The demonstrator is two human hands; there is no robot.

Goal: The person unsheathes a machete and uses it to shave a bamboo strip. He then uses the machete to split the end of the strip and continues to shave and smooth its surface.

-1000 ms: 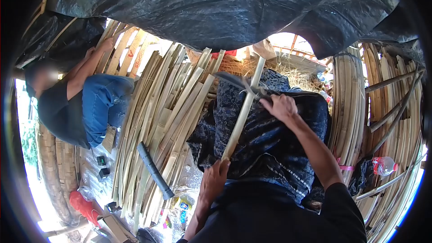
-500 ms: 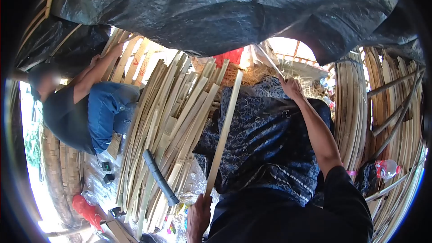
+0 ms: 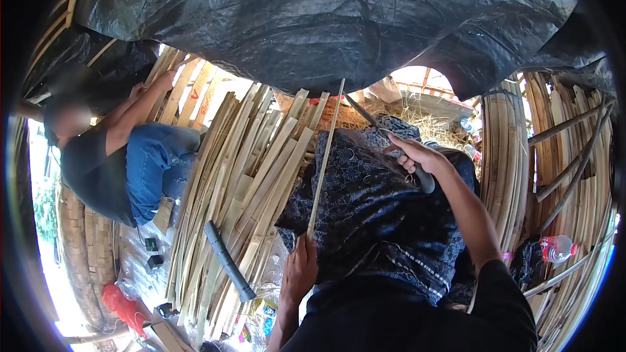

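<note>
My left hand [image 3: 300, 267] is closed around the lower end of a long, thin bamboo strip [image 3: 325, 163]. The strip stands up in front of me, narrow edge turned to my view. In my right hand [image 3: 416, 156] is a long-bladed knife [image 3: 362, 111]; its rounded handle end shows below the palm, and the blade points up and left toward the strip's upper part. Blade and strip look apart, though the tip lies close to the strip. Dark blue patterned cloth [image 3: 372, 195] covers my lap beneath both.
Split bamboo strips [image 3: 241, 202] lie piled on my left, with a dark tube-like bar [image 3: 228, 261] on them. Another person [image 3: 104, 156] sits at far left. Bamboo bundles [image 3: 502, 163] and a plastic bottle [image 3: 557, 249] are at right. A black tarp [image 3: 313, 19] hangs overhead.
My right hand has come down and turned, bringing the knife lower with its blade angled left. My left hand has risen slightly, and the strip has rotated from its broad face to its edge.
</note>
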